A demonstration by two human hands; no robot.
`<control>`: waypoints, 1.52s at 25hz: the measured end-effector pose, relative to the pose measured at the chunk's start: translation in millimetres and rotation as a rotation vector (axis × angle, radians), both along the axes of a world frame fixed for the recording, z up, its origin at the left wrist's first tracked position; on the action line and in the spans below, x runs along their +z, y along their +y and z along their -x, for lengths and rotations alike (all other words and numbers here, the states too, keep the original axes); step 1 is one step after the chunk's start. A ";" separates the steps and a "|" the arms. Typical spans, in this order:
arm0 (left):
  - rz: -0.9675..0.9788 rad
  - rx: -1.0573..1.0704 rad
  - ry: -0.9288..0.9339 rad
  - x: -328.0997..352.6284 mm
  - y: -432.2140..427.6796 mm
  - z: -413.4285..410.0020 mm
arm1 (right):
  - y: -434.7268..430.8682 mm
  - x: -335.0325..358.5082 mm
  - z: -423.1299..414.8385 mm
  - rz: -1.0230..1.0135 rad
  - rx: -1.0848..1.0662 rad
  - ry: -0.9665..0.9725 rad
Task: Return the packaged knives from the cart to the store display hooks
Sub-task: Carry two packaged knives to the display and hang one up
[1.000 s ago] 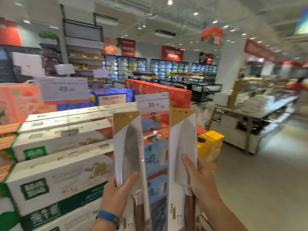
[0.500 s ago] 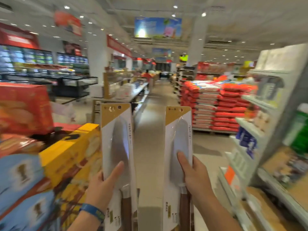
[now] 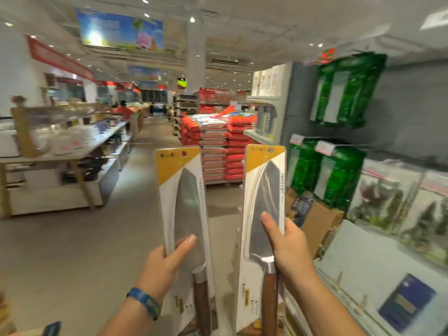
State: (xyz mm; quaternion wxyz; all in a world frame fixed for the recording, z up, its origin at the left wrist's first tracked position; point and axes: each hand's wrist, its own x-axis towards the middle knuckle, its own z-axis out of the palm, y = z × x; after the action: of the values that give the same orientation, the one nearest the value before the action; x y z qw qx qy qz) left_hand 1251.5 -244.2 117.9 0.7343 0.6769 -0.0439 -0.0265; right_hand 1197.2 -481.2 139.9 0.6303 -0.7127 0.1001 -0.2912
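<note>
A wooden display table (image 3: 60, 156) lines the left of the aisle. The left hand (image 3: 164, 260), with a blue wristband (image 3: 145, 303) at the wrist, grips the first packaged knife (image 3: 186, 202) by its left edge, thumb across the front, card upright and blade pointing up. Far behind sits a stack of red bags (image 3: 218, 146). The second packaged knife (image 3: 264, 190) stands upright just beside the first, not touching it. The right hand (image 3: 288, 248) clasps its right edge, thumb on the blade's blister. Green packages (image 3: 344, 90) hang on the grey display wall at right.
</note>
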 end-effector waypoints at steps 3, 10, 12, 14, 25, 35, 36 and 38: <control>0.058 -0.028 -0.050 10.5 -85.0 -8.5 | -73.9 4.0 11.1 -0.046 -0.073 -0.023; 0.113 -0.368 -0.085 21.6 -250.9 -25.1 | -199.2 1.9 52.8 -0.118 -0.315 -0.019; 0.105 -0.483 -0.091 19.1 -290.6 -31.4 | -221.7 1.1 67.2 -0.107 -0.421 -0.019; 0.086 -0.578 -0.088 18.4 -326.2 -37.9 | -240.3 0.3 81.0 -0.077 -0.535 -0.017; -0.052 -1.095 -0.098 -16.4 -467.3 -23.9 | -271.2 -42.8 152.9 -0.164 -1.132 -0.036; -0.072 -1.384 -0.067 -27.5 -508.7 76.6 | -239.1 -44.5 246.4 -0.201 -1.487 0.014; -0.081 -1.396 -0.094 -22.8 -512.1 86.2 | -241.2 -39.2 253.2 -0.196 -1.497 0.030; -0.091 -1.409 -0.175 -6.7 -527.4 106.5 | -253.5 -21.3 268.4 -0.169 -1.524 0.051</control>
State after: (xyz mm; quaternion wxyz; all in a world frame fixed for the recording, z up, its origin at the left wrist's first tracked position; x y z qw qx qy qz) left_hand 1145.0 -771.6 111.3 0.5071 0.5171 -0.5289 -0.4424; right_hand 928.9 -734.7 118.6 0.3052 -0.4027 0.6002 -0.6201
